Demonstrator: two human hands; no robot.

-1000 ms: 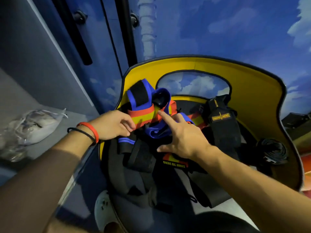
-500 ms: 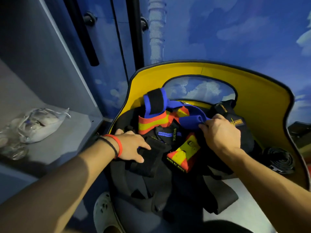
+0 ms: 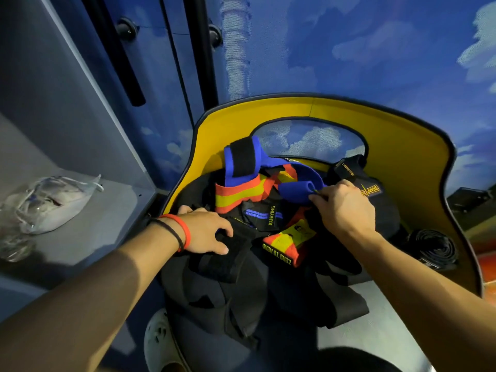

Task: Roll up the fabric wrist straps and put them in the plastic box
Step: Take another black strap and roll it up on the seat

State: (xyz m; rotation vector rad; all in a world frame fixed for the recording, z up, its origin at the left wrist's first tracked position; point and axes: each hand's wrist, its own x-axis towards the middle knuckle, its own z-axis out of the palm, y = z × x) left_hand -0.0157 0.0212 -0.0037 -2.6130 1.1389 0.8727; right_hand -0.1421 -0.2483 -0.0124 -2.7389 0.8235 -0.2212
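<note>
A yellow curved shell (image 3: 402, 135) rises beyond both hands and walls in the whole workplace. Inside it, under and between the hands, lies a heap of black straps (image 3: 241, 285), loose and overlapping, none of them rolled as far as can be seen. On top of the heap, beyond the left hand, a blue strap (image 3: 236, 194) with orange and yellow bands stands crumpled; its far end curls into a loose blue tube just at the right hand's fingertips.

The right hand (image 3: 346, 208) pinches that curled end between thumb and fingers. The left hand (image 3: 204, 232) lies flat with fingers spread, pressing on a black strap (image 3: 225, 259) at the near edge of the heap. Between the two hands sits a short orange and yellow strap (image 3: 287, 245) with lettering. A clear bag (image 3: 51, 205) rests on a shelf (image 3: 94, 237) left of the left hand.

No plastic box shows anywhere, so nothing appears stored. By my judgement the task is near its start: one roll is only beginning.
</note>
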